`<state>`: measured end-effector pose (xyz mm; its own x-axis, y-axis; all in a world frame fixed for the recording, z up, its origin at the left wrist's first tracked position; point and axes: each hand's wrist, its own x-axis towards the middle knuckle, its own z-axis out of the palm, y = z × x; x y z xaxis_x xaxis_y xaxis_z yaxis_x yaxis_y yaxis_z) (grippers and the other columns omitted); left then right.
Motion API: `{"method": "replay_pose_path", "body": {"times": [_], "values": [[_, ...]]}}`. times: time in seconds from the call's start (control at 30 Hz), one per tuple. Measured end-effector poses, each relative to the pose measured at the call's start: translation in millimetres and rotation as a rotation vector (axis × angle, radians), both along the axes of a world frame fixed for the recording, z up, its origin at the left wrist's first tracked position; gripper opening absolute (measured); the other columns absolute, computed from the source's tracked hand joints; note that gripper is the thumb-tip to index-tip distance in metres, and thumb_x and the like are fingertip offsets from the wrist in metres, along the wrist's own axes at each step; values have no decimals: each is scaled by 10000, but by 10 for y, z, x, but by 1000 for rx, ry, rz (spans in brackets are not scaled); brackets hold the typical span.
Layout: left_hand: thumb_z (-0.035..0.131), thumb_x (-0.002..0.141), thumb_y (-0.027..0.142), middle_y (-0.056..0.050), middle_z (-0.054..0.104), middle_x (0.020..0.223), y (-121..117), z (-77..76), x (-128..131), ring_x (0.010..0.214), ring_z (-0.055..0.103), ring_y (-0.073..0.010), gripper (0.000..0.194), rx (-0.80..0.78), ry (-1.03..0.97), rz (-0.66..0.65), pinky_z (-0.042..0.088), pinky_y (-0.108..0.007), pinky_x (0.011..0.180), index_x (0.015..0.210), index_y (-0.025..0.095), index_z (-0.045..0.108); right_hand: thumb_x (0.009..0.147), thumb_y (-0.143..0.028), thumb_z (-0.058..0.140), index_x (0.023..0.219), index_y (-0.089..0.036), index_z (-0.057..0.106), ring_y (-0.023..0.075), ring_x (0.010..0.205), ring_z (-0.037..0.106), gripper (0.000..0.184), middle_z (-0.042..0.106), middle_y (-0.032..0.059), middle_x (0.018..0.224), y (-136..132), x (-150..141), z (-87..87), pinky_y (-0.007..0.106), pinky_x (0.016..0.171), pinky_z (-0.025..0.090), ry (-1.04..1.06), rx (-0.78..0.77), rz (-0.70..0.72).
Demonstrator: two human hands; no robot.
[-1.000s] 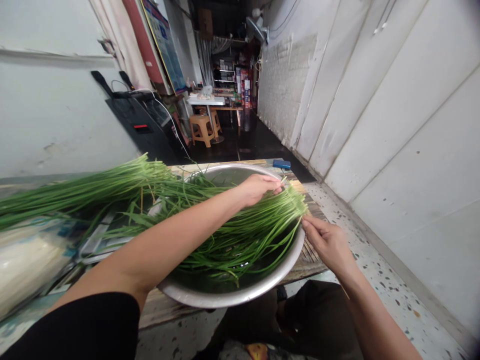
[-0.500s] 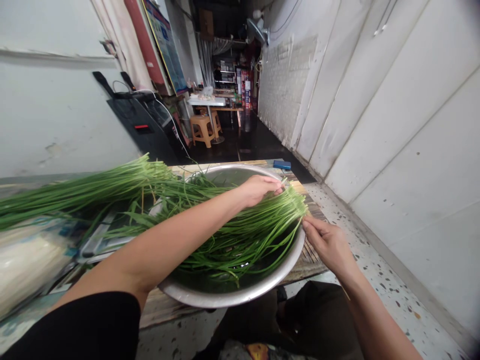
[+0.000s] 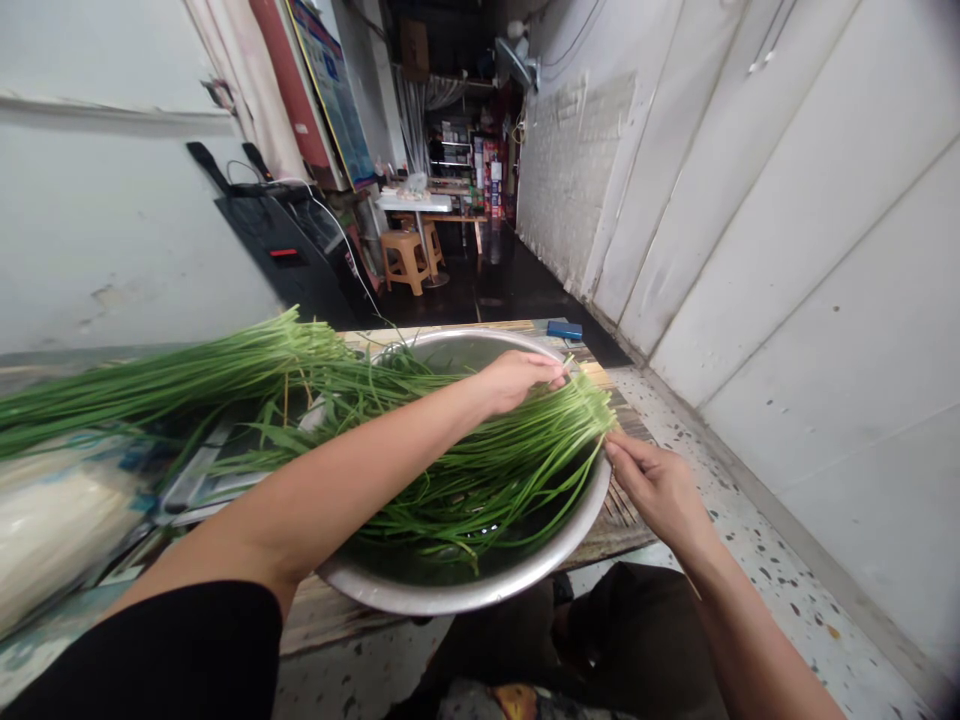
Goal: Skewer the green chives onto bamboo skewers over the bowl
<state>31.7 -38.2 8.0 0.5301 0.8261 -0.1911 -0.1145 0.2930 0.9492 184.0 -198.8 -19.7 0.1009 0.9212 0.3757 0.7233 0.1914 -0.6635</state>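
A bunch of garlic chives (image 3: 517, 430) lies across a steel basin (image 3: 427, 598), its pale cut ends resting over the right rim. My left hand (image 3: 523, 380) is closed at the far side of these ends, a pale stem showing at its fingertips. At the near side of the ends, my right hand (image 3: 654, 480) pinches thumb against forefinger on a chive end by the rim. Its other fingers are curled. Loose leaves spread over the basin's left side. A second chive bundle (image 3: 172, 375) lies to the left of the basin.
The basin stands on a wood-patterned table (image 3: 626, 525). A blue box (image 3: 564, 330) sits at its far edge. A clear bag with white contents (image 3: 60, 505) is at the left. Beyond are a black machine (image 3: 289, 240), a stool (image 3: 403, 262) and a white wall (image 3: 750, 250).
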Motion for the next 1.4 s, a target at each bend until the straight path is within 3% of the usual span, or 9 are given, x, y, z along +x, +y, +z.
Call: {"method": "replay_pose_path", "body": {"times": [1.17,1.4], "values": [[707,660,79,-45,661,647,-4,-25,-14,612,569,-91,41,46,-22,-9,421,-320,849,698,86,691,875,-316,472,973,-186,716,204,751,671,293,718,8,800,0,-3,7,243,639,506,-3,-16,12],[773,582,119,-46,665,651,-12,-31,-19,626,574,-100,143,26,-21,-20,429,-337,852,697,95,692,875,-315,465,922,-175,708,191,712,658,284,701,9,744,3,-13,-14,234,609,484,10,-9,-4]]}}
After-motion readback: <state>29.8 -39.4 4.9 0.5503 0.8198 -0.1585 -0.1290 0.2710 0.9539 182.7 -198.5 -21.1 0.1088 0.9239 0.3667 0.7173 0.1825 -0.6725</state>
